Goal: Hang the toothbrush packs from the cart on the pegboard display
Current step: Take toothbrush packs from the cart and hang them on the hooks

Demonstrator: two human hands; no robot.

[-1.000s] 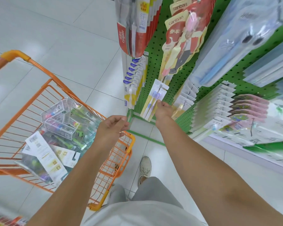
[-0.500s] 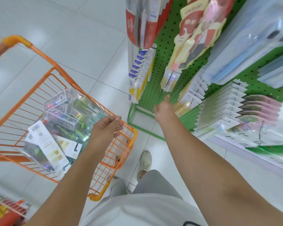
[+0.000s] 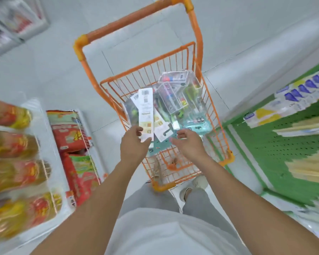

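Nearest the camera, two bare forearms reach forward over a white shirt and grey trousers; a pale shoe (image 3: 196,184) stands on the floor by the near end of the orange wire cart (image 3: 190,57); the left hand (image 3: 133,144) pinches the near end of a long white-backed toothbrush pack (image 3: 145,111) between thumb and fingers, the pack lying in the cart with its barcode end pointing away; the right hand (image 3: 188,142) hovers just beside it over the basket, fingers loosely spread and holding nothing, apart from the left hand; further in, more toothbrush packs (image 3: 177,96) lie heaped in the basket, clear boxes on top and a blue-tinted pack to the right; to the right stands the green pegboard display (image 3: 276,150) with blurred hanging packs; to the left, white shelves (image 3: 44,137) carry blurred red and yellow goods; beyond the cart's handle lies pale tiled floor.
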